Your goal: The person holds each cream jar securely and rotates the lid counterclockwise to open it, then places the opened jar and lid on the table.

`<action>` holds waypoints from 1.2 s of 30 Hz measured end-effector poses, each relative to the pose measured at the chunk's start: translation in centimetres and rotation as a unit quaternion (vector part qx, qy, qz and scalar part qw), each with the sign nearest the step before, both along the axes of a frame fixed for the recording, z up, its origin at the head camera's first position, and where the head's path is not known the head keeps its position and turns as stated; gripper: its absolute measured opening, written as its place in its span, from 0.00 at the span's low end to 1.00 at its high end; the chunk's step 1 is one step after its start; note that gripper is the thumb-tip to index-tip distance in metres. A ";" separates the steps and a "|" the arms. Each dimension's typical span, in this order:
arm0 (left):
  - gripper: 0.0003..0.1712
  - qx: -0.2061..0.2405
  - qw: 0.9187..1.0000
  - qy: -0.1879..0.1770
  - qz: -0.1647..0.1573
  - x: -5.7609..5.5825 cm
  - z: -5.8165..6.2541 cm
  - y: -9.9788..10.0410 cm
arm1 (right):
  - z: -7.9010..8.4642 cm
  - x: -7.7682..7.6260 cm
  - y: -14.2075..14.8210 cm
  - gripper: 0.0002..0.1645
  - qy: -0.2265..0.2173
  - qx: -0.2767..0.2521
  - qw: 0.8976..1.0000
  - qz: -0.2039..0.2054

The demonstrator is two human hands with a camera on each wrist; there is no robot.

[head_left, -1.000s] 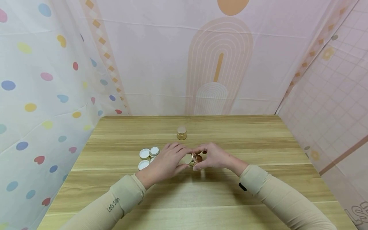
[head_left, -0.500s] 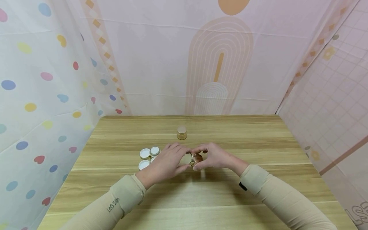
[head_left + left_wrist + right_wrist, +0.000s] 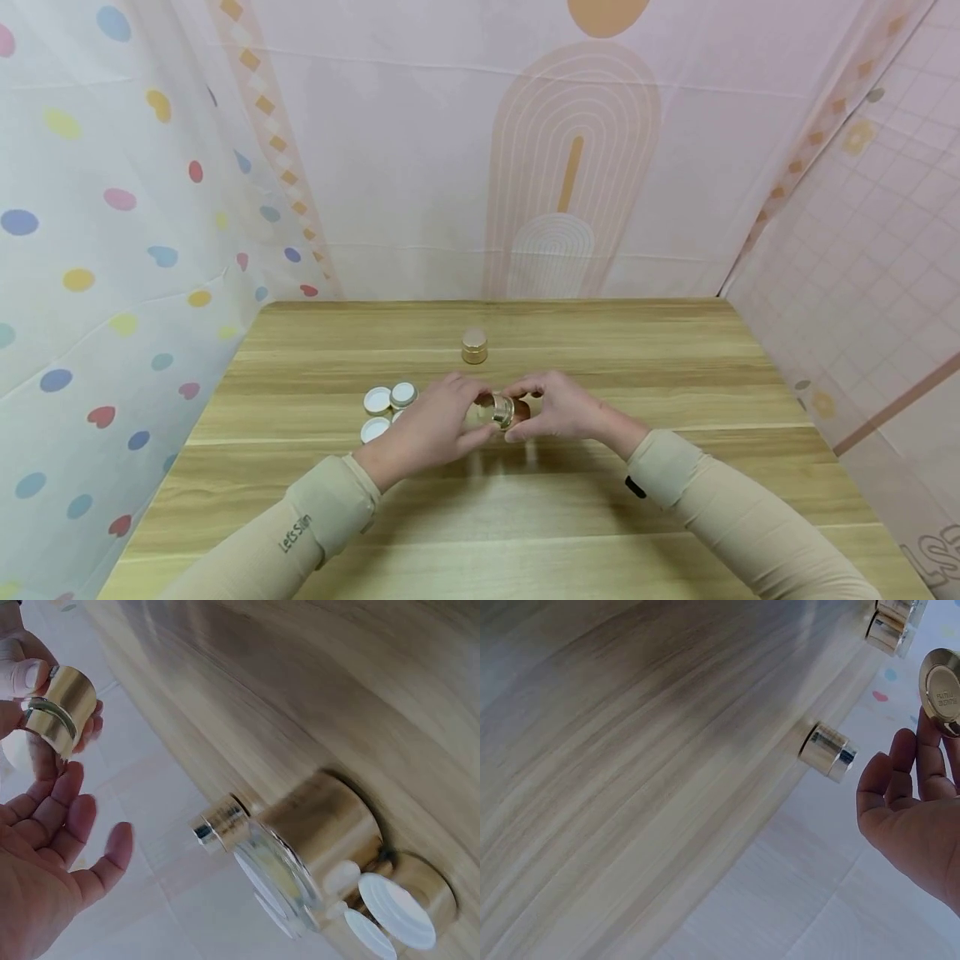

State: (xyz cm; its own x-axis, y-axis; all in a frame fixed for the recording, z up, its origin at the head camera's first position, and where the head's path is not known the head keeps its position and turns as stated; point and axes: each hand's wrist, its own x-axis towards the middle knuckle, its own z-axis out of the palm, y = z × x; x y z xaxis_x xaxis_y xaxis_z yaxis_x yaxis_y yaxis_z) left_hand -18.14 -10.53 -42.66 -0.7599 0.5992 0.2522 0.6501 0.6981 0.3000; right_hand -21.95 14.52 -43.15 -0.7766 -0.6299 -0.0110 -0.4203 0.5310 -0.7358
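Both hands meet over the middle of the table around a small gold cosmetic jar (image 3: 504,411), held on its side. My right hand (image 3: 558,408) grips the jar's base end between thumb and fingers; the base, with embossed lettering, shows in the right wrist view. My left hand (image 3: 431,425) curls its thumb and fingers around the opposite end, which has a pale, shiny face. In the left wrist view, a bright rim runs around the jar (image 3: 67,701) between the two hands. The left hand's other fingers (image 3: 97,881) extend loosely away from it.
Another gold jar (image 3: 474,347) stands upright farther back. Left of the left hand are several gold pieces with white round tops, such as the white disc (image 3: 377,401) and the round white top (image 3: 403,394); the left forearm partly hides this group. Printed curtains enclose the wooden table (image 3: 637,517).
The left fingers have drawn slightly left on their end of the jar, and more of its gold middle shows. The right hand and the other pieces look almost unmoved.
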 end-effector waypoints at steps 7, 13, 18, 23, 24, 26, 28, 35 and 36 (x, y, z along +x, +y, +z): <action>0.27 0.016 1.000 0.011 0.005 -0.2 0.0 -0.6 | 0.1 -0.3 0.1 0.28 -0.029 -0.012 0.999 -0.013; 0.32 0.037 0.998 0.053 0.015 -1.1 0.4 -2.0 | -0.2 -0.4 0.2 0.25 -0.028 -0.005 0.999 -0.017; 0.24 0.039 0.998 0.011 0.052 -2.1 0.7 -2.9 | -0.5 -0.8 -0.2 0.30 -0.008 0.018 0.999 -0.029; 0.23 -0.034 0.994 -0.037 0.098 -3.5 0.9 -2.9 | -1.0 -1.5 -1.5 0.30 -0.001 0.031 0.998 -0.051; 0.24 -0.057 0.992 -0.043 0.103 -3.8 0.8 -2.8 | -1.2 -1.7 -1.8 0.30 0.003 0.034 0.998 -0.051; 0.28 -0.100 0.988 -0.056 0.107 -4.5 0.8 -2.6 | -1.5 -2.1 -2.6 0.29 0.008 0.041 0.998 -0.055; 0.32 -0.144 0.982 -0.058 0.106 -5.3 0.6 -2.3 | -1.8 -2.5 -3.3 0.27 0.013 0.055 0.997 -0.060; 0.11 -0.230 0.965 -0.070 0.104 -7.0 0.3 -1.3 | -2.4 -3.5 -5.5 0.23 0.041 0.117 0.989 -0.081; 0.10 -0.239 0.962 -0.075 0.106 -7.1 0.3 -1.1 | -2.4 -3.6 -5.7 0.23 0.046 0.123 0.988 -0.081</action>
